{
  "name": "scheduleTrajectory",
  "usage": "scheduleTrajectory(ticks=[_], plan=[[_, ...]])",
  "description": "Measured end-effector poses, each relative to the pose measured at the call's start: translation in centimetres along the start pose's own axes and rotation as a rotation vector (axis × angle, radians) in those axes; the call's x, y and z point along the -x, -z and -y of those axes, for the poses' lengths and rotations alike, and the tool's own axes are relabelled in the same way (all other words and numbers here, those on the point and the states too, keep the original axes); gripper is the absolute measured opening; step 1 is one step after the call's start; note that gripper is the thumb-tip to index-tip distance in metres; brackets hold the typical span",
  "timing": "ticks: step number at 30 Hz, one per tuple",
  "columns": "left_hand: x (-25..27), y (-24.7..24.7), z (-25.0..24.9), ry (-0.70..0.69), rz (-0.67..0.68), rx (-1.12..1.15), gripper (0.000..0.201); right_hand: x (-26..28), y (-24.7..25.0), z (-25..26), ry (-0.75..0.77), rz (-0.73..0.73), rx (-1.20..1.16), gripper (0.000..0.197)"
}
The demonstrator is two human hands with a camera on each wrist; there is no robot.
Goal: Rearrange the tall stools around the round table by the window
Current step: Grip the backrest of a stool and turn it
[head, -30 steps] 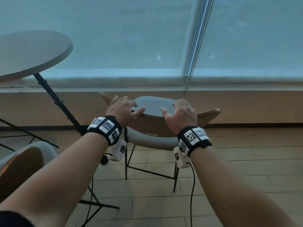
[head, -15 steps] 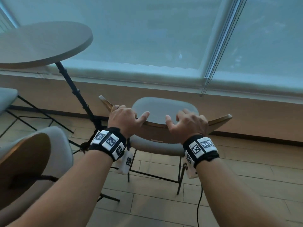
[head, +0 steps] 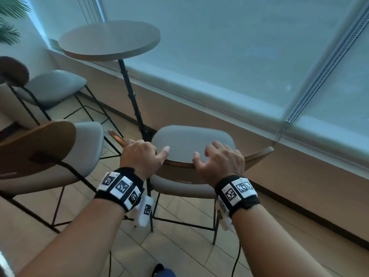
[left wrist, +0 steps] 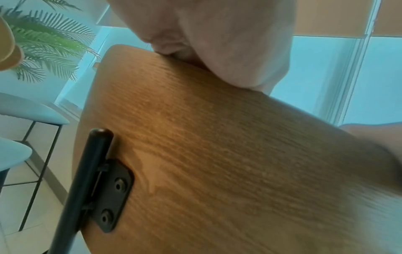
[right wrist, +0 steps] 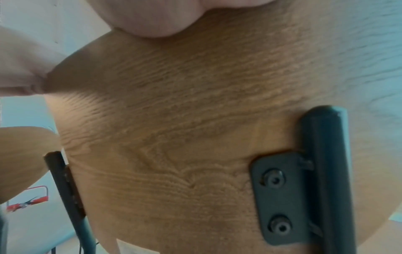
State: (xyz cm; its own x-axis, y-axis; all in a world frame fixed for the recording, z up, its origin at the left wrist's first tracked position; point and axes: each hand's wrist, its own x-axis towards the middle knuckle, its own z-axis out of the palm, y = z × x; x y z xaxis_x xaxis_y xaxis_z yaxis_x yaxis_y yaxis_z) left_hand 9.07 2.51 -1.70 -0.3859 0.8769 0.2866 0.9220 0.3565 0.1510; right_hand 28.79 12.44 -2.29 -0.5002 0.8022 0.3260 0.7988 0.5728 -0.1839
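Note:
The tall stool point(head: 189, 144) has a grey padded seat and a curved wooden backrest point(head: 257, 154), and it stands just right of the round table's black pole point(head: 129, 86). My left hand point(head: 143, 154) grips the backrest's top edge near its left end, fingers curled over the far side. My right hand point(head: 217, 160) grips the same edge further right. In the left wrist view the wood-grain backrest point(left wrist: 217, 154) fills the picture under my palm point(left wrist: 217, 43). The right wrist view shows the backrest point(right wrist: 174, 120) and its black bracket point(right wrist: 280, 197). The round table point(head: 109, 40) stands at the upper left.
A second stool point(head: 85, 140) with a wooden back point(head: 36, 146) stands close on the left. A third stool point(head: 52, 86) is behind it by the wall. The window ledge point(head: 219, 92) runs diagonally behind the table. A palm plant point(head: 10, 27) is at the top left. The tiled floor point(head: 179, 246) lies below.
Both hands keep their grip on the backrest. The stool now sits closer to the table's pole, and the view has swung left, bringing the table and the other two stools into sight.

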Motion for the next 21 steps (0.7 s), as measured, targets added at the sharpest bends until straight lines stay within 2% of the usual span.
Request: scheduleTrajectory(ticks=[4, 8, 13, 21], plan=[[-1.0, 0.8, -1.8, -0.04, 0.136, -0.041, 0.07, -1.5, -0.4, -2.6, 0.1, -0.017, -0.023, 0.049], [-4.7, 0.4, -3.1, 0.039, 0.294, 0.003, 0.064, -5.3, -1.7, -4.7, 0.191, -0.027, -0.053, 0.048], [-7.3, -0.7, -4.9, 0.156, 0.3, -0.15, 0.057, -9.8, -3.0, -6.4, 0.262, -0.005, -0.054, 0.05], [-9.9, -1.8, -7.9, 0.322, 0.245, -0.186, 0.06, -14.4, -4.2, -9.0, 0.385, -0.002, -0.11, 0.05]])
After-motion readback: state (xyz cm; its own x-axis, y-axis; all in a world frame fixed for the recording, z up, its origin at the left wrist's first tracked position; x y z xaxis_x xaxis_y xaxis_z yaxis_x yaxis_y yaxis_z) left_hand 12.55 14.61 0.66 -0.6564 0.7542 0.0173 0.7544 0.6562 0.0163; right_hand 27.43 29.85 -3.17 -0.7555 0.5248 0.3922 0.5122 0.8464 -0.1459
